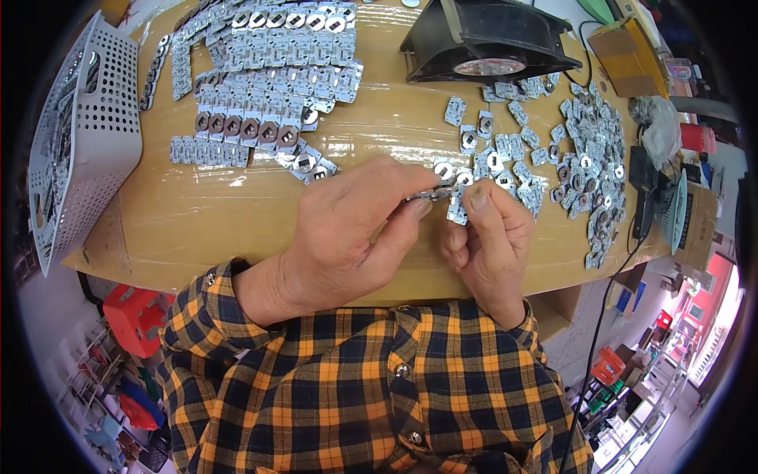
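My left hand [347, 225] is closed, with thumb and forefinger pinching a thin metallic piece [428, 194] seen nearly edge-on. Its exact kind is hard to make out. Close beside it, my right hand [496, 237] is also closed, thumb on top and fingers curled under. A small pale circuit board [457, 210] shows at its fingertips. The two hands almost meet over the near middle of the table. Just beyond them lie several loose circuit boards [495, 162], some bearing round silver parts with dark square centres.
Overlapping rows of similar boards [276, 79] cover the far left of the brown table [197, 229]. A white perforated basket [110, 110] stands at the left edge. At the back is a black fan [489, 35]. Heaped boards [592, 158] lie right, near a cable [608, 292].
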`<action>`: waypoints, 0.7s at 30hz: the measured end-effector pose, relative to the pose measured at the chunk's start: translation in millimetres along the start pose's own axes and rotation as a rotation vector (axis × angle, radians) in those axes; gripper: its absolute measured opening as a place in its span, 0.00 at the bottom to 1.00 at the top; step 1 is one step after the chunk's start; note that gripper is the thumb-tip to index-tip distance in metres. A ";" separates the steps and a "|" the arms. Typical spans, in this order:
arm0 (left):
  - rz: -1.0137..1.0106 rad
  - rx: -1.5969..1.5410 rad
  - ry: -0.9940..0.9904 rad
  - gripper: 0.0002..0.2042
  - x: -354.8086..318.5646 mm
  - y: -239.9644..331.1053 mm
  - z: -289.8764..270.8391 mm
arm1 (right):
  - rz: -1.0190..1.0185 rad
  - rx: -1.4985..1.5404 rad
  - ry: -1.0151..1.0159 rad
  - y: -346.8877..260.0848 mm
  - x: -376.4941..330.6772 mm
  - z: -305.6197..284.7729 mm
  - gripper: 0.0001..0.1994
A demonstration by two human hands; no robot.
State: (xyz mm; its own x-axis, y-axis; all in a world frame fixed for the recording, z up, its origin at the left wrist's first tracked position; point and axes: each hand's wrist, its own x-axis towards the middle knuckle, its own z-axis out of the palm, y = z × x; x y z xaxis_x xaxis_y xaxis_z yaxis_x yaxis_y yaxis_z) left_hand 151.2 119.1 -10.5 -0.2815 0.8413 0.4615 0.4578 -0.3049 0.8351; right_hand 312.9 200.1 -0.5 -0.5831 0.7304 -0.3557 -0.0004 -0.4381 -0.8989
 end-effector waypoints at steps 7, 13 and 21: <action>0.062 0.015 -0.112 0.11 2.4 -1.2 -4.1 | -0.037 -0.105 0.084 -4.8 -3.4 4.3 0.13; -0.431 -0.306 -0.162 0.08 0.3 4.7 -0.9 | -0.567 -1.053 0.133 -16.4 8.6 -17.4 0.10; -0.620 -0.568 -0.219 0.05 4.7 14.1 -5.9 | -0.503 -0.879 -0.034 -24.5 -2.4 -15.9 0.11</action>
State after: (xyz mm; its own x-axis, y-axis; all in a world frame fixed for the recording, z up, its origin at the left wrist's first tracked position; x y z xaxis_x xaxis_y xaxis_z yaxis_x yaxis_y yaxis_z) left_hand 151.4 116.1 5.3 -0.1455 0.9786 -0.1458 -0.2313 0.1096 0.9667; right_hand 327.2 217.4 18.3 -0.7029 0.7026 0.1110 0.3379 0.4672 -0.8170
